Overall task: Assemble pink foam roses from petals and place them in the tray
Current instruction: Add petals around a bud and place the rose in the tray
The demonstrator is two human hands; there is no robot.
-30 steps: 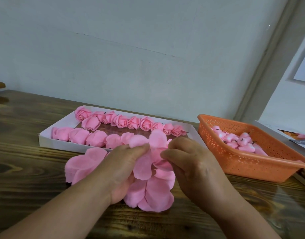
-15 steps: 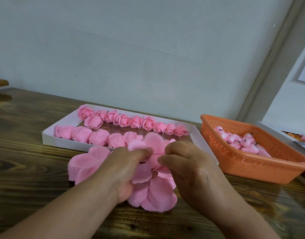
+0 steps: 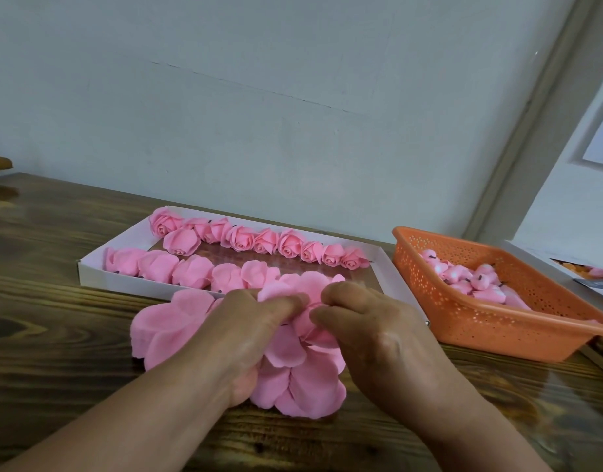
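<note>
Both hands are pinching soft pink petals [image 3: 293,356] on the table [image 3: 55,369], just in front of the tray [image 3: 123,277]. The left hand [image 3: 245,335] and right hand [image 3: 378,335] are squeezing the middle together. The petals look light and bendy, so holding gently at the middle seems best.

Left hand [image 3: 249,332] and right hand [image 3: 378,332] now closer together, lower over the petals [image 3: 303,379].
</note>
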